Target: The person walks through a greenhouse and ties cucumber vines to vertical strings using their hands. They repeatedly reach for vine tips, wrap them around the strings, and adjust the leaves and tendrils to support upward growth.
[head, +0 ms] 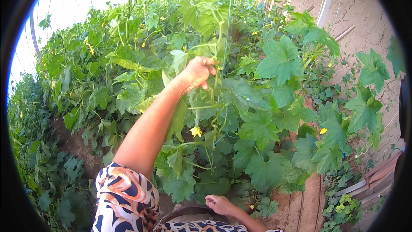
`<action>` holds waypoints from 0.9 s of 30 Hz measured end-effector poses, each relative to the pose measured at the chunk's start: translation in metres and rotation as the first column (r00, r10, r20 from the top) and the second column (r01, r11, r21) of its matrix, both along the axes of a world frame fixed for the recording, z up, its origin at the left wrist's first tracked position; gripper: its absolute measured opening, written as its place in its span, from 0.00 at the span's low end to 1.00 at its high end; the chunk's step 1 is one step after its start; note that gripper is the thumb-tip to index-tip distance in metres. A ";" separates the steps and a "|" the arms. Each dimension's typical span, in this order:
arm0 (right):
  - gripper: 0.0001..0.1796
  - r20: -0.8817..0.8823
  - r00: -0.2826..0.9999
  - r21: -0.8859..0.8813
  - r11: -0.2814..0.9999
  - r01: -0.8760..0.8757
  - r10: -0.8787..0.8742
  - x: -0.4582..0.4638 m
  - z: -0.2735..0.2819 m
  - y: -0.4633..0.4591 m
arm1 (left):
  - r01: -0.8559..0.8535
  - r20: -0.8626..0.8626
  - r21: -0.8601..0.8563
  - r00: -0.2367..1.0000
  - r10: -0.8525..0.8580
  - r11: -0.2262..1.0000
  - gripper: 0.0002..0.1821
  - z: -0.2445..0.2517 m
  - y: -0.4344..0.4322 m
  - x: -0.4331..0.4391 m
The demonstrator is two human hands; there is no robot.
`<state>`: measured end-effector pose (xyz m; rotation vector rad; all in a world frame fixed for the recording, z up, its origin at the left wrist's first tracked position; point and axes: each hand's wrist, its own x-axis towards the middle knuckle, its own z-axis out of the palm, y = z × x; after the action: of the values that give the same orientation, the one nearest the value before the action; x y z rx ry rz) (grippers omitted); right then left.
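Observation:
My left hand (200, 72) reaches up to a climbing vine stem (216, 79), thumb and fingers closed around its upper part. Broad lobed leaves grow on this vine. Below the hand hangs a slim young gourd fruit (197, 117), tipped with an open yellow flower (196, 131). A pale blue-green support string (228, 29) runs upright just right of the stem. Low down, close to my body, my right hand (219, 204) is loosely curled. No object shows in it.
Dense vines with yellow flowers (92, 50) fill the background and left side. On the right, leafy shoots (363, 109) stand before a cracked earthen wall (360, 9) with pale posts (326, 1). A bare soil path (302, 203) with thin dark lines runs at lower right.

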<state>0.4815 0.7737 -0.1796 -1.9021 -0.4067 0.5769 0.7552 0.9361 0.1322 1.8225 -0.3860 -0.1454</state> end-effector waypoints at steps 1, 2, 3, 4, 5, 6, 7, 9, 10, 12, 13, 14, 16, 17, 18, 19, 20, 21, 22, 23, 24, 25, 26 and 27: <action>0.16 0.011 1.000 0.002 1.000 -0.003 0.003 0.000 0.001 0.000 | 0.036 -0.081 -0.105 0.996 -0.045 0.994 0.29 0.004 -0.002 -0.002; 0.16 0.023 1.000 0.005 1.000 -0.007 0.007 0.001 0.004 -0.001 | 0.064 -0.155 -0.211 0.983 -0.098 0.975 0.28 0.009 -0.004 -0.003; 0.16 0.023 1.000 0.010 1.000 0.001 -0.001 -0.001 0.005 -0.002 | 0.094 -0.169 -0.219 0.977 -0.133 0.971 0.25 0.010 -0.006 -0.003; 0.16 0.023 1.000 0.016 1.000 0.007 -0.007 -0.002 0.006 -0.003 | 0.123 -0.182 -0.227 0.969 -0.166 0.966 0.23 0.013 -0.007 -0.004; 0.16 0.023 1.000 0.023 1.000 0.012 -0.012 -0.002 0.008 -0.005 | 0.151 -0.194 -0.236 0.961 -0.199 0.960 0.21 0.015 -0.009 -0.006; 0.15 0.025 0.999 0.027 0.999 0.024 -0.024 -0.003 0.012 -0.006 | 0.146 -0.218 -0.257 0.954 -0.204 0.955 0.19 0.017 -0.012 -0.009; 0.15 0.027 0.999 0.032 0.999 0.034 -0.035 -0.003 0.019 -0.008 | 0.138 -0.242 -0.278 0.948 -0.208 0.951 0.18 0.020 -0.014 -0.013; 0.15 0.051 0.998 0.028 0.999 0.043 -0.044 -0.004 0.030 -0.011 | 0.143 -0.248 -0.326 0.941 -0.230 0.934 0.09 0.020 -0.015 -0.019; 0.15 0.056 0.998 0.039 0.999 0.038 -0.040 -0.005 0.036 -0.012 | 0.125 -0.253 -0.331 0.943 -0.215 0.935 0.09 0.021 -0.015 -0.021; 0.15 0.065 0.997 0.059 0.998 0.027 -0.030 -0.008 0.053 -0.015 | 0.086 -0.264 -0.343 0.947 -0.184 0.936 0.10 0.023 -0.014 -0.026; 0.14 0.079 0.997 0.063 0.998 0.000 -0.005 -0.007 0.062 -0.016 | 0.078 -0.250 -0.346 0.953 -0.171 0.935 0.11 0.023 -0.012 -0.028; 0.14 0.093 0.996 0.066 0.997 -0.025 0.019 -0.007 0.072 -0.019 | 0.051 -0.238 -0.357 0.960 -0.144 0.933 0.11 0.020 -0.012 -0.029; 0.13 0.140 0.985 0.075 0.991 -0.109 0.098 -0.003 0.097 -0.022 | -0.014 -0.203 -0.375 0.977 -0.067 0.927 0.10 0.016 -0.007 -0.034; 0.13 0.168 0.976 0.076 0.985 -0.153 0.139 0.000 0.112 -0.025 | -0.017 -0.183 -0.387 0.981 -0.058 0.922 0.09 0.014 -0.005 -0.039; 0.13 0.192 0.966 0.073 0.979 -0.190 0.174 0.003 0.127 -0.031 | -0.009 -0.180 -0.407 0.981 -0.071 0.913 0.09 0.013 -0.006 -0.039; 0.12 0.251 0.945 0.070 0.970 -0.233 0.209 0.008 0.144 -0.035 | -0.005 -0.174 -0.427 0.982 -0.076 0.904 0.09 0.012 -0.005 -0.040; 0.11 0.363 0.903 0.057 0.962 -0.268 0.230 0.013 0.161 -0.038 | 0.000 -0.168 -0.446 0.982 -0.084 0.895 0.10 0.012 -0.004 -0.040; 0.11 0.415 0.884 0.077 0.959 -0.273 0.218 0.019 0.184 -0.041 | 0.000 -0.152 -0.445 0.986 -0.076 0.896 0.11 0.010 -0.003 -0.039; 0.11 0.466 0.862 0.094 0.958 -0.271 0.198 0.026 0.210 -0.043 | 0.011 -0.128 -0.448 0.989 -0.076 0.894 0.11 0.008 -0.005 -0.038; 0.09 0.569 0.813 0.115 0.967 -0.229 0.125 0.035 0.237 -0.044 | 0.021 -0.105 -0.451 0.991 -0.076 0.893 0.12 0.007 -0.008 -0.036; 0.08 0.657 0.751 0.152 0.965 -0.212 0.061 0.052 0.259 -0.039 | 0.009 -0.090 -0.444 0.994 -0.054 0.896 0.12 0.005 -0.002 -0.037; 0.10 0.742 0.670 0.257 0.936 -0.239 -0.032 0.078 0.272 -0.032 | -0.018 -0.096 -0.429 0.995 -0.026 0.903 0.13 0.003 0.004 -0.039; 0.10 0.696 0.712 0.397 0.877 -0.270 -0.096 0.105 0.289 -0.031 | -0.031 -0.105 -0.429 0.994 -0.016 0.903 0.14 0.002 0.001 -0.037; 0.10 0.669 0.712 0.471 0.863 -0.181 -0.216 0.126 0.311 -0.030 | -0.032 -0.112 -0.431 0.994 -0.018 0.902 0.15 0.000 -0.005 -0.032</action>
<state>0.6075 0.7435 0.1317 -1.5254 -0.9379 -0.3170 0.7233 0.9311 0.1326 1.3685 -0.3021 -0.1446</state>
